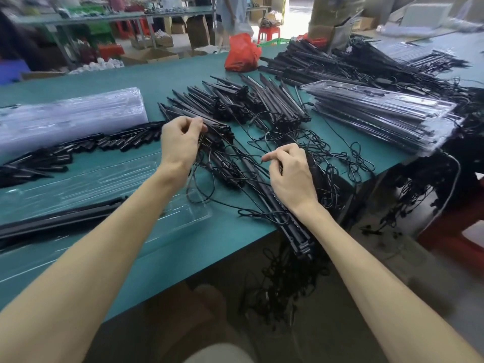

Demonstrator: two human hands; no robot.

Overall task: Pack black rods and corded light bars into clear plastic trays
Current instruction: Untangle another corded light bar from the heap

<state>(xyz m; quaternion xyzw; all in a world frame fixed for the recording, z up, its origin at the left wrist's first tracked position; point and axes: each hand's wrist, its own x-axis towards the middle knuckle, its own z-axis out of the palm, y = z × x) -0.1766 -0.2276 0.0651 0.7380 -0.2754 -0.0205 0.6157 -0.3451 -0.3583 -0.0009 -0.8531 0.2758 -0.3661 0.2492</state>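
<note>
Corded light bars (290,229): tangled heap, table centre to near edge, cords (337,153) trailing over it. Left hand (180,142) pinched a bar end; right hand (290,176) curled, pinching cords. Advice: free one cord fully before lifting. Clear tray (104,184): near left, black rods (60,218) laid in. Green table (183,74); packed trays (379,113) stacked right; workshop benches (104,17) stood behind.

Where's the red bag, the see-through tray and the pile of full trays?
red bag (242,55): head view, middle of its crumpled plastic.
see-through tray (110,176): head view, bare floor.
pile of full trays (379,113): head view, top tray.
</note>
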